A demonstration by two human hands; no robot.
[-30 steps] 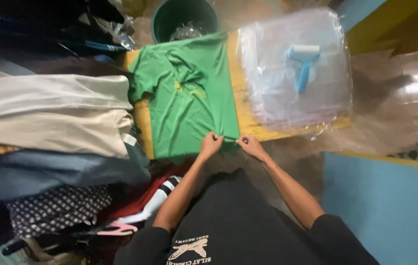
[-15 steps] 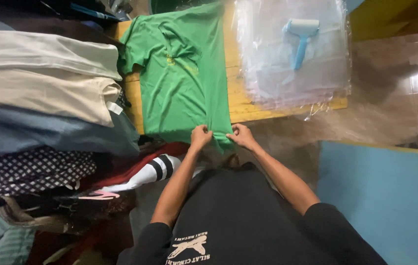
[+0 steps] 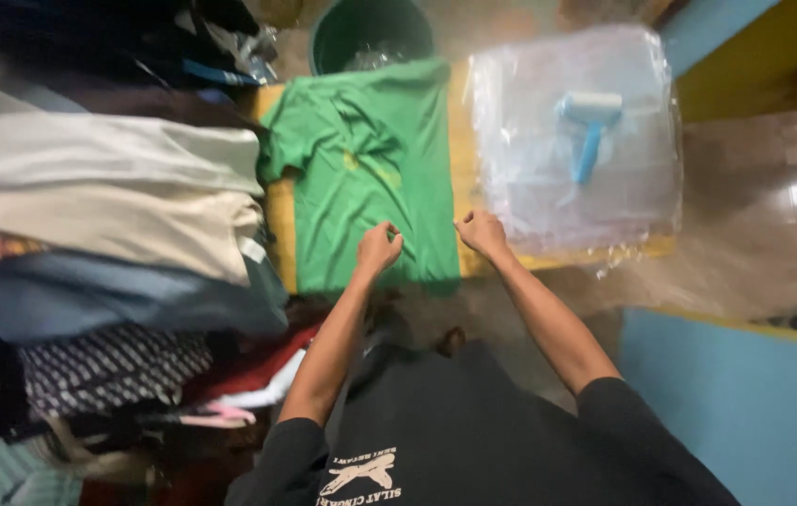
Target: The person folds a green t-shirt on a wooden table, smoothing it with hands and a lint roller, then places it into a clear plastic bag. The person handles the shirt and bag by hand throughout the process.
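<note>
A pile of folded clothes point(image 3: 108, 215) in white, cream, blue and patterned cloth fills the 9 o'clock half of the view, its right edge touching the board point(image 3: 278, 230). The yellow board lies at the centre, running from 10 o'clock toward 3 o'clock, and bears two things. The first is a green shirt point(image 3: 370, 178), spread flat and face up on the board's left part, collar toward 12 o'clock and hem toward 6 o'clock, one sleeve reaching to 10 o'clock against the pile. The second is a stack of clear plastic bags point(image 3: 576, 141), just beside the shirt at 1 o'clock, its near edge overhanging the board. A dark green bucket point(image 3: 370, 33) stands at 12 o'clock, beyond the shirt's collar. A light blue lint roller point(image 3: 589, 126) lies on the bags, head toward 12 o'clock, handle toward 6 o'clock. The left hand point(image 3: 378, 251) rests on the lower part of the shirt, at 6 o'clock of the cloth, fingers curled inward with the tips pressed together; whether cloth is caught between them cannot be told. The right hand point(image 3: 483, 232) sits at the shirt's lower right edge, at 5 o'clock of the cloth, fingers bent and closed at that edge, near the bags; the grip itself is not clearly shown.
</note>
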